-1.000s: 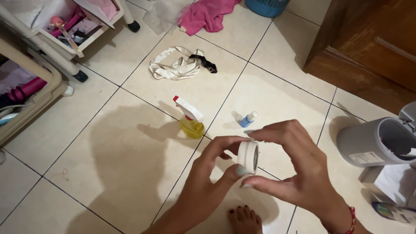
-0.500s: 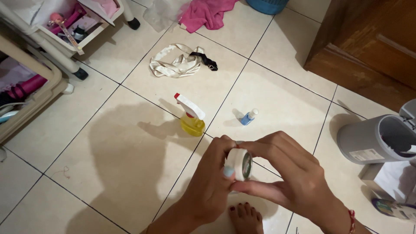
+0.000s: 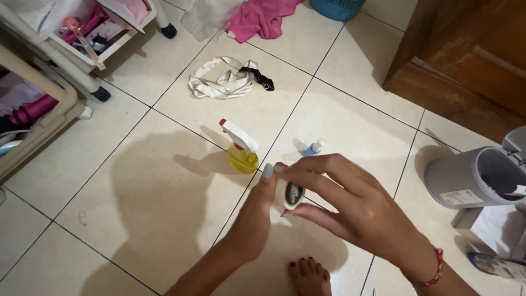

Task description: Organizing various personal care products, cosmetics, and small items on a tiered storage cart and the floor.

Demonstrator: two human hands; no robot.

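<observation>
I hold a small round jar [image 3: 289, 194] between both hands, above the tiled floor [image 3: 137, 181]. My left hand [image 3: 257, 211] comes up from below, its fingers [image 3: 268, 172] pressed against the jar's left side. My right hand [image 3: 350, 205] reaches in from the right, its fingers [image 3: 312, 170] lying over the top edge and the thumb under the lower edge, so the jar is pinched from both sides.

Just beyond my hands a yellow spray bottle [image 3: 241, 149] with a white and red head stands on the floor, and a small blue bottle [image 3: 313, 148] with a white cap stands near my right fingertips. Farther off lie a cream cloth [image 3: 219, 82] and a pink cloth [image 3: 260, 17]. To the right a grey bin [image 3: 468, 178] lies on its side, beside a wooden door [image 3: 466, 55]. On the left stands a white cart [image 3: 71, 38]. My foot [image 3: 309, 277] is below the hands. The tiles to the left of my arm are bare.

The jar is white and squat, tipped on edge, its round face showing a label in green and red.
</observation>
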